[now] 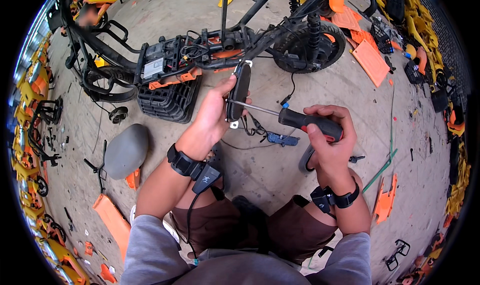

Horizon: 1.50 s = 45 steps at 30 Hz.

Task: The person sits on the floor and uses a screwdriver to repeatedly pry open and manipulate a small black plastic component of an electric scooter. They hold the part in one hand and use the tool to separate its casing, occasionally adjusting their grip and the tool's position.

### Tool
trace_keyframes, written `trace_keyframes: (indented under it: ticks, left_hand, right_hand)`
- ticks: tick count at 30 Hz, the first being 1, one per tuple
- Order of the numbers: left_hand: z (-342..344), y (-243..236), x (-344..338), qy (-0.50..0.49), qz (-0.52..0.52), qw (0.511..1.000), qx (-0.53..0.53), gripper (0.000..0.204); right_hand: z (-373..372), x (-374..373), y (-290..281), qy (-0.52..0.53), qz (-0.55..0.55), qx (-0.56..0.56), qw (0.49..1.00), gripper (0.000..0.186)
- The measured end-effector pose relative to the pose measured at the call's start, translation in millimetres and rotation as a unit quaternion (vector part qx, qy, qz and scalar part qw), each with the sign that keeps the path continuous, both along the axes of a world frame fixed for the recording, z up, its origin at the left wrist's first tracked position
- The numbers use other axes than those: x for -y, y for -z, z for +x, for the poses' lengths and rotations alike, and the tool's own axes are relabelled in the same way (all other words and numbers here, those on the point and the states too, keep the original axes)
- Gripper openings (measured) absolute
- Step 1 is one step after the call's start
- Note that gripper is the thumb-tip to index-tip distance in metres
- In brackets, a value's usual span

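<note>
My left hand (216,107) grips a long, black, rounded part (240,92) with pale metal tabs at its two ends, held upright above the floor. In my right hand (332,135) is a screwdriver with a black and red handle (300,121). Its metal shaft (262,108) points left, and the tip meets the lower part of the black piece; whether it sits in a screw is too small to tell. Beyond my hands lies a stripped black scooter frame (200,50) with its rear wheel (310,47) at the right.
A dark blue connector part (282,139) with cables lies below my hands. At the left are a grey seat (126,151) and an orange panel (111,220); at the right, another orange panel (370,62) and a green strip (382,170). Yellow scooter parts line both sides.
</note>
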<state>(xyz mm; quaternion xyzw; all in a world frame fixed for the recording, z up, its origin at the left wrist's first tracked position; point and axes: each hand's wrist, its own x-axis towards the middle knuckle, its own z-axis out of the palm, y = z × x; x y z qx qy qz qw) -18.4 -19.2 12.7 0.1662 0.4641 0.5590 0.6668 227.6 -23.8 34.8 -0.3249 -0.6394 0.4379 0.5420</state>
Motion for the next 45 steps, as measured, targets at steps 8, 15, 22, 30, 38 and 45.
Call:
trace_keyframes:
  ticks: [8,15,22,30,38,45]
  left_hand:
    - [-3,2,-3,-0.015,0.022,0.998,-0.057,0.036]
    - [0,3,-3,-0.008,0.018,0.997,-0.071,0.036]
    - [8,5,-5,-0.008,0.009,0.996,-0.083,0.037]
    - [7,7,-8,0.002,0.011,0.999,-0.054,0.036]
    - [15,2,-6,-0.004,0.005,0.999,-0.038,0.036]
    - [15,2,-7,-0.008,0.007,0.999,-0.045,0.034]
  right_hand:
    - [11,-9,1,0.049,-0.178,0.089,0.979,0.017]
    - [18,-5,0,0.023,-0.084,0.098,0.991,0.033]
    - [32,-11,1,0.027,-0.226,0.130,0.965,0.027]
    - [26,-4,2,0.044,-0.047,0.140,0.988,0.034]
    - [22,-6,4,0.090,-0.139,0.039,0.985,0.040]
    - [21,-3,-4,0.061,-0.156,-0.004,0.986,0.052]
